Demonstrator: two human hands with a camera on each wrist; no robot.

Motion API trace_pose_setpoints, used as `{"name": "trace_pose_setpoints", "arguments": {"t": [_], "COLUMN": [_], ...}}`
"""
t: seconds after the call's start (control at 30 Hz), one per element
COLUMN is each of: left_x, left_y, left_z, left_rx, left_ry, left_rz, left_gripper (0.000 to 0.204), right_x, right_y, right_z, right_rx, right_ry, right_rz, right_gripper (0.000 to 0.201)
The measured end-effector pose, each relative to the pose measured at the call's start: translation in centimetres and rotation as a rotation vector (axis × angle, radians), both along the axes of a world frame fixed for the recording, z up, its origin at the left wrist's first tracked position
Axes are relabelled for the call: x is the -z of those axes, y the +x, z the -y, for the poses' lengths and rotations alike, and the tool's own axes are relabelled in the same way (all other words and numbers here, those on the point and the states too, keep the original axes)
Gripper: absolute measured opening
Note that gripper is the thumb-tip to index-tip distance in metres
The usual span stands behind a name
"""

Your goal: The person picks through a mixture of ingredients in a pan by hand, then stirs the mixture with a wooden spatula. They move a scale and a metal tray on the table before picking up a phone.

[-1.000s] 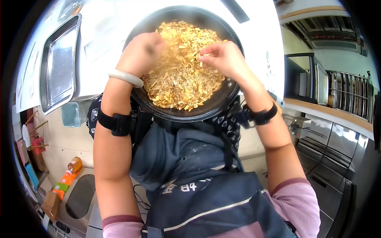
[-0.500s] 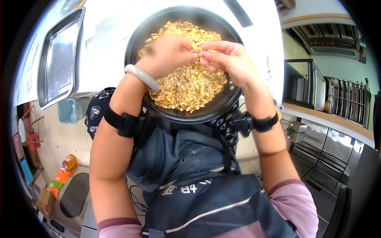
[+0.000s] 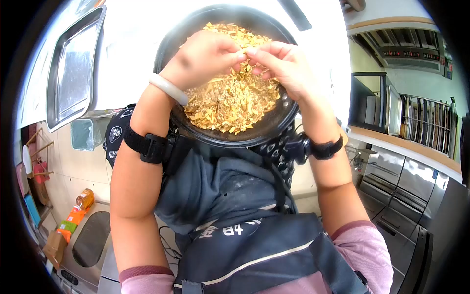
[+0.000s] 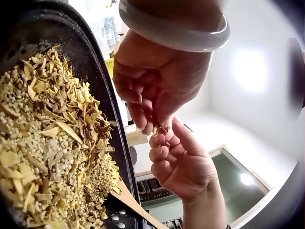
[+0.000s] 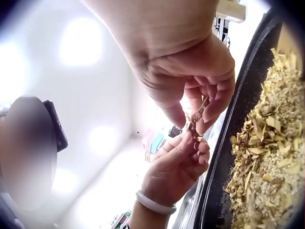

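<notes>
Over a round black pan (image 3: 169, 46), my left hand (image 3: 203, 58) and right hand (image 3: 289, 66) meet fingertip to fingertip. Both pinch small dried brown-yellow pieces (image 5: 199, 116) between thumb and fingers, best seen in the right wrist view. A pale bangle (image 3: 168, 89) circles the left wrist. Yellow dried strips and flakes (image 3: 232, 110) fill the pan, mixed with pale grains (image 4: 50, 160). In the left wrist view a wooden utensil (image 4: 136, 205) leans across the pan's rim. The exact kind of dried piece cannot be told.
An oblong metal tray (image 3: 73, 73) lies on the white table, left of the pan. A dark flat object (image 3: 294, 13) sits beyond the pan at the right. On the floor side stands a clear bin (image 3: 84, 134). Steel cabinets (image 3: 391, 174) line the right.
The left hand has moved right from over the pan's left part and met the right hand. Over the last half second both hands have lifted slightly away from the body, fingertips together.
</notes>
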State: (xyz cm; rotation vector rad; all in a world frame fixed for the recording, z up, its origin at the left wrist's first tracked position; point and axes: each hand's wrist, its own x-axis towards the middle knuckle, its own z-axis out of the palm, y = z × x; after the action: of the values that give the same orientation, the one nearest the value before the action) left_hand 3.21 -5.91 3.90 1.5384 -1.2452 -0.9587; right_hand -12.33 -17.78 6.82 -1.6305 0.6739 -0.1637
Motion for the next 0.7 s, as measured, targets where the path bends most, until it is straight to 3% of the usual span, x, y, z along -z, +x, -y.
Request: {"name": "trace_pose_setpoints", "arguments": {"t": [0.13, 0.2, 0.23, 0.3, 0.33, 0.37, 0.43, 0.5, 0.53, 0.57, 0.6, 0.63, 0.7], "left_x": [-0.3, -0.5, -0.3, 0.3, 0.3, 0.4, 0.3, 0.1, 0.4, 0.8, 1.0, 1.1, 1.1], "left_y": [-0.2, -0.6, -0.8, -1.1, -1.2, -1.2, -1.1, -0.1, 0.2, 0.4, 0.6, 0.8, 1.0], "left_z": [-0.2, -0.2, 0.0, 0.4, 0.5, 0.5, 0.4, 0.3, 0.0, -0.3, -0.5, -0.6, -0.6], "left_rx": [-0.042, -0.172, -0.17, -0.322, -0.322, -0.35, -0.381, -0.436, -0.431, -0.435, -0.41, -0.383, -0.367], "left_ry": [-0.068, -0.286, -0.286, -0.677, -0.677, -0.729, -0.777, -0.756, -0.585, -0.578, -0.425, -0.277, -0.222], "left_rz": [0.169, 0.337, 0.337, 0.771, 0.77, 0.812, 0.853, 0.798, 0.786, 0.777, 0.821, 0.871, 0.835], "left_gripper": [0.018, 0.015, 0.015, 0.013, 0.013, 0.012, 0.011, 0.012, 0.014, 0.014, 0.017, 0.019, 0.022], "right_x": [0.3, 0.8, 0.8, 0.8, 1.0, 1.4, 2.9, 3.4, 2.4, 1.7, 1.4, 2.1, 2.8], "right_y": [0.4, 0.8, 1.1, 1.6, 1.6, 1.6, 1.2, 0.5, 0.2, -0.3, -0.6, -0.7, -0.1], "right_z": [0.1, 0.1, 0.0, -0.3, 0.1, 0.5, 1.4, 1.7, 0.5, -0.5, -1.2, -1.3, -1.6], "right_rx": [0.005, 0.115, 0.116, 0.305, 0.27, 0.269, 0.328, 0.331, 0.185, 0.037, -0.067, -0.151, -0.253], "right_ry": [0.046, 0.225, 0.226, 0.624, 0.83, 0.83, 1.053, 0.911, 0.387, -0.13, -0.502, -0.733, -1.093], "right_rz": [0.056, 0.173, 0.173, 0.168, 0.177, 0.175, 0.212, 0.206, 0.046, -0.116, -0.197, -0.217, 0.006], "right_gripper": [0.017, 0.016, 0.016, 0.014, 0.014, 0.014, 0.014, 0.016, 0.015, 0.014, 0.013, 0.016, 0.016]}}
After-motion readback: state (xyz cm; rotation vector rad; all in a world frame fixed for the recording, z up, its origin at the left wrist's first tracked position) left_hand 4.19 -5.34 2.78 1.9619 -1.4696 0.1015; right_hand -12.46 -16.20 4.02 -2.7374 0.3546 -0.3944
